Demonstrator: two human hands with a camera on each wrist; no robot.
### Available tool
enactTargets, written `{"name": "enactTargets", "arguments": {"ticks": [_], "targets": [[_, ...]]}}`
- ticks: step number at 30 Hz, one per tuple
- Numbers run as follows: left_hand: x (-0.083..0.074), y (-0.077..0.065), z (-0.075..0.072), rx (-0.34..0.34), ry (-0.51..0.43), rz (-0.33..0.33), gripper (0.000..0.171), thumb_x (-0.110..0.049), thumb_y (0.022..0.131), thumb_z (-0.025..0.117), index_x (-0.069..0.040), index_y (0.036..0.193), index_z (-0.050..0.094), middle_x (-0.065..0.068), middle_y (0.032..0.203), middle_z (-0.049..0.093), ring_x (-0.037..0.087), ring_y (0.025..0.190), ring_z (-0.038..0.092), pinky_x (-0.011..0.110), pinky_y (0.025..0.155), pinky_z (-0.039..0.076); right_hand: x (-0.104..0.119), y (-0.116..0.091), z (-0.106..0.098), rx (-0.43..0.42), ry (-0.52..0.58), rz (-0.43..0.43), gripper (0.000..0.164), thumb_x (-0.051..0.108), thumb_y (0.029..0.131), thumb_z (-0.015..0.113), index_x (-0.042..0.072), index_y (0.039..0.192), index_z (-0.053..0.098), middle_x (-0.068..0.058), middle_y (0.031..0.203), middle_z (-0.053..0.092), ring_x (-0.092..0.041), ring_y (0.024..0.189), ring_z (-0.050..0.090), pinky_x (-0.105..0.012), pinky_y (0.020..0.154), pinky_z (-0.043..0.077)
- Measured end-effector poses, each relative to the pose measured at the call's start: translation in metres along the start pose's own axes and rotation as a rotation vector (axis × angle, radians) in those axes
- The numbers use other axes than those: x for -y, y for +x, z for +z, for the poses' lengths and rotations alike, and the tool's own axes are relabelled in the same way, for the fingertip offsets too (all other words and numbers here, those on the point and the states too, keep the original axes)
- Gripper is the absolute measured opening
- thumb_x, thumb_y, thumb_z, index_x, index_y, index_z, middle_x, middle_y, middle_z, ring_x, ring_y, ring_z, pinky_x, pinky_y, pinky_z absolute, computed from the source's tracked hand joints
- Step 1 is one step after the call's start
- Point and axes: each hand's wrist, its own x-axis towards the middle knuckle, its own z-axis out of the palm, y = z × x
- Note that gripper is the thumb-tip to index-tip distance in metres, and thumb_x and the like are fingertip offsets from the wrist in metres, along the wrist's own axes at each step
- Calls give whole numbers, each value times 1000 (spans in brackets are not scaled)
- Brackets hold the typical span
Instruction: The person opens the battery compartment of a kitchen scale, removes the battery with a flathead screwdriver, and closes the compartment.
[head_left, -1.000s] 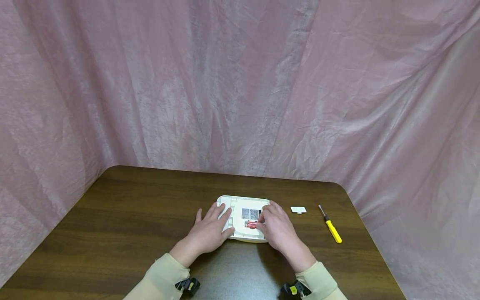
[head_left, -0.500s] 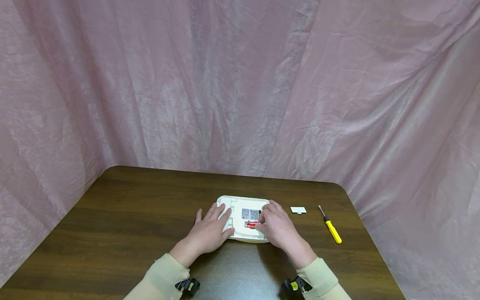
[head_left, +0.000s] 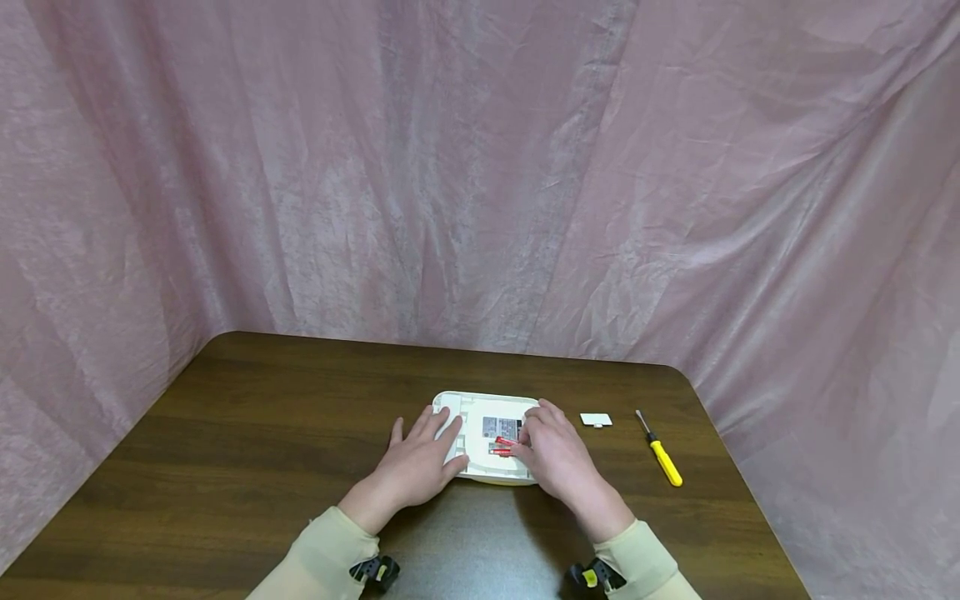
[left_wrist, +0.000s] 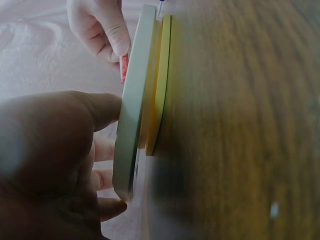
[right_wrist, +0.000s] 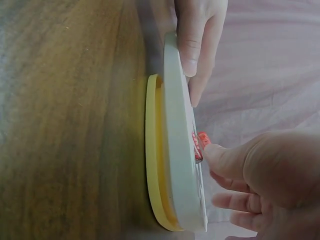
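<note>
A white flat device (head_left: pixel 472 408) lies underside up on the table, its yellow base rim (right_wrist: pixel 151 150) beneath. My left hand (head_left: pixel 416 467) rests on its left side with fingers spread, thumb at the near edge. With thumb and fingers, my right hand (head_left: pixel 558 458) pinches a red battery (head_left: pixel 506 441), tilted up out of the battery compartment; its right end is hidden by the fingers. A second red battery (head_left: pixel 499 452) lies in the compartment just below it. In the right wrist view the raised battery (right_wrist: pixel 203 138) stands out beyond the other battery (right_wrist: pixel 197 149).
A small white battery cover (head_left: pixel 596 420) lies on the table right of the device. Farther right is a screwdriver (head_left: pixel 665 461) with a yellow handle. A printed label (head_left: pixel 500 427) is on the device. Pink curtains (head_left: pixel 480 167) hang behind the wooden table (head_left: pixel 300 417).
One red battery has tilted up from the compartment in my right fingers; before, the batteries lay together in it. My left hand has stayed in place on the device.
</note>
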Motion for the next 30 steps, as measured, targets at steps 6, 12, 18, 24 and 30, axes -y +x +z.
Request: {"name": "enactTargets", "arguments": {"ticks": [6,12,18,24,30], "targets": [[0,0,1,4,-15,0,68,-48,114,59,-10,169,47,18,177,34,44,166,22,80,123,16,0,-5,2,-86,-26,-27,26,11,94,88,10,82,65,-23,126,72,-48,142,55,-54,121,42],[0,-1,1,11,-13,-7,68,-49,115,57,-11,170,45,16,178,33,43,167,21,79,124,16,-3,-13,2,-168,-45,-44,29,11,94,88,10,80,63,-25,128,73,-49,139,58,-56,118,45],[0,0,0,10,-15,-10,68,-48,114,58,-10,169,46,16,178,33,42,167,20,79,124,16,-12,-20,1,-209,-47,-41,29,11,94,89,10,82,62,-25,129,71,-50,140,57,-57,119,44],[0,0,1,9,-18,-6,68,-48,115,59,-10,169,46,17,178,33,42,167,20,80,124,16,-21,-26,-2,-231,-42,-17,28,10,94,88,10,83,63,-24,128,71,-50,141,56,-59,120,43],[1,1,1,9,-9,-4,68,-48,115,57,-10,170,45,17,178,33,43,167,20,80,124,16,-27,-31,-6,-222,-47,26,26,11,96,87,10,84,63,-25,132,70,-49,144,54,-60,121,42]]}}
